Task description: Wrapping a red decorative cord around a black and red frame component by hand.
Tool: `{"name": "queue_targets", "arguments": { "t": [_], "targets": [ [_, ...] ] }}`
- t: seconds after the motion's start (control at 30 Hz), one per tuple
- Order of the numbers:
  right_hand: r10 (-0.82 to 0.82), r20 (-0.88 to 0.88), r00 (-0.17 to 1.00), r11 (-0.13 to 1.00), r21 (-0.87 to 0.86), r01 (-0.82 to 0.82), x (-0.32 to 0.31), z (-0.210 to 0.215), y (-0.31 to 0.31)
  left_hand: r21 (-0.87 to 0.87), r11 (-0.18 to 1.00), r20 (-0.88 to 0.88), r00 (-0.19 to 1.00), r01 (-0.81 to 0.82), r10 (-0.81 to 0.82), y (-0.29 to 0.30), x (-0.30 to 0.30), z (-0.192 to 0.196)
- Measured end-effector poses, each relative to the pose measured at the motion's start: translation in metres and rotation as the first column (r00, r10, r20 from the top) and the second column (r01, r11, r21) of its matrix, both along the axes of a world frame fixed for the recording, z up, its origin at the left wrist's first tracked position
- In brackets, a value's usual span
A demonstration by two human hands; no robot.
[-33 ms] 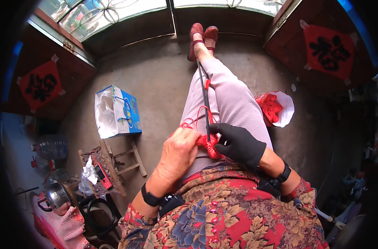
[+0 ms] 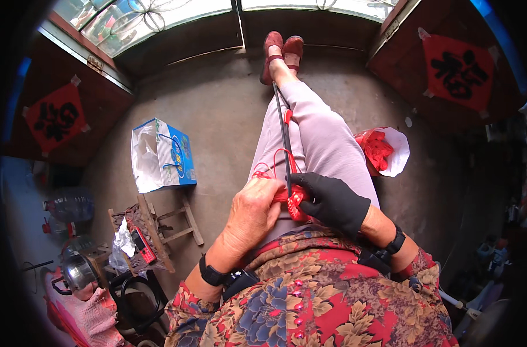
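Note:
Over my lap, my bare left hand [image 2: 255, 207] is closed round a bundle of red cord, and loose loops rise past its fingers. My right hand [image 2: 334, 202], in a black glove, pinches at a braided red cord piece [image 2: 298, 202] just beside the left fingers. A long thin black rod or strap [image 2: 285, 139] runs from between my hands along my legs toward my ankles; which of the two it is, I cannot tell. Partway along it is a small red piece [image 2: 288, 117]. The gloved fingertips and the cord between my hands partly hide each other.
Left of my legs stands a blue and white paper bag [image 2: 185, 156]. Nearer is a wooden stool [image 2: 165, 260] holding a red phone [image 2: 143, 246] and crumpled white plastic. A metal pot [image 2: 78, 274] sits at the lower left. On the right is a white-lined bag [image 2: 397, 151] of red material.
My gloved fingertips have shifted slightly left against the black length, and the braided red piece has turned a little. My left hand has moved very slightly right.

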State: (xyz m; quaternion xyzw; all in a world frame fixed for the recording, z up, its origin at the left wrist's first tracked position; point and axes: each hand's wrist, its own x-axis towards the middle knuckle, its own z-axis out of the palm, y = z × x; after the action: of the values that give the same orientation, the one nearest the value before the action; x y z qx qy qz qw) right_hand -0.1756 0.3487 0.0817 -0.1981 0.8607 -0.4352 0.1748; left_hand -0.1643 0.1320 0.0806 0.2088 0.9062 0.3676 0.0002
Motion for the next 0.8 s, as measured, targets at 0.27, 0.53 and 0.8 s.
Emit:
{"name": "queue_targets", "arguments": {
  "t": [0.27, 0.53, 0.8],
  "targets": [
    [-0.064, 0.136, 0.989, 0.997, -0.035, 0.070, -0.008, 0.016, 0.022, 0.375, 0.921, 0.364, 0.931, -0.106, -0.041, 0.011, -0.004, -0.003],
    [-0.060, 0.604, 0.795, 0.815, -0.431, 0.388, -0.006, 0.000, 0.017, 0.712, 0.501, 0.621, 0.774, -0.492, -0.123, 0.031, 0.010, -0.023],
    [0.032, 0.696, 0.717, -0.057, -0.715, 0.697, -0.027, 0.019, 0.048, 0.702, 0.538, 0.614, 0.780, -0.466, -0.125, -0.002, 0.004, 0.018]
  ]
}}
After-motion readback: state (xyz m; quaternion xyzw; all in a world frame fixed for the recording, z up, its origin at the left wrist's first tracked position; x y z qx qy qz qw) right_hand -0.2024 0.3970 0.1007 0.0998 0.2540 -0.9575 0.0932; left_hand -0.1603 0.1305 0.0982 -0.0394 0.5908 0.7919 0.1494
